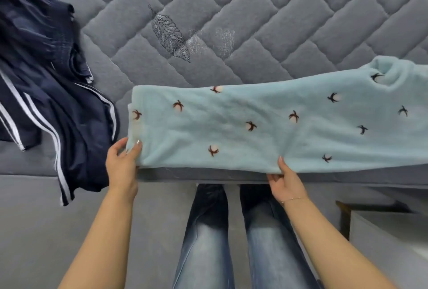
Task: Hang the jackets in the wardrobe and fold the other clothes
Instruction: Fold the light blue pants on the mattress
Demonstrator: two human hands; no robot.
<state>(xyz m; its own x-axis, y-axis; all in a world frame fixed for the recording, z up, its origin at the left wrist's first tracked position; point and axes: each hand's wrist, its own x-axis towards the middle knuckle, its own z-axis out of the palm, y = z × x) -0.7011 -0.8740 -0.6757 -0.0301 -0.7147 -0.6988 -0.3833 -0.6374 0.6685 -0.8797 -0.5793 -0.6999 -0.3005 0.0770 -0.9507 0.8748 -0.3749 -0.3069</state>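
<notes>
A grey quilted mattress (266,11) fills the upper part of the view, with a feather design (170,36) stitched into its middle; on its left side lies a heap of dark navy clothing with white stripes (53,94), one striped part hanging over the near edge of the mattress towards the floor; the heap lies near the left end of the fleece top but apart from it. Below the mattress edge the person's legs in faded blue jeans (208,242) point down to dark shoes (209,196); at the lower right stands a piece of white furniture with a dark wooden edge (361,219), close to the bed.

A pale blue fleece top (254,126), dotted with small dark bird shapes, lies folded lengthwise into a long band along the near edge of the mattress; its collar sits at the far right and its hem end at the left.

The left hand (122,161) grips the near left corner of the fleece top, thumb on the upper side and fingers curled under the cloth; the right hand (286,182) pinches the near edge about midway along the band, thumb pressed on top and the fingers tucked beneath; a thin bracelet (293,199) circles the right wrist. Both forearms are bare.
</notes>
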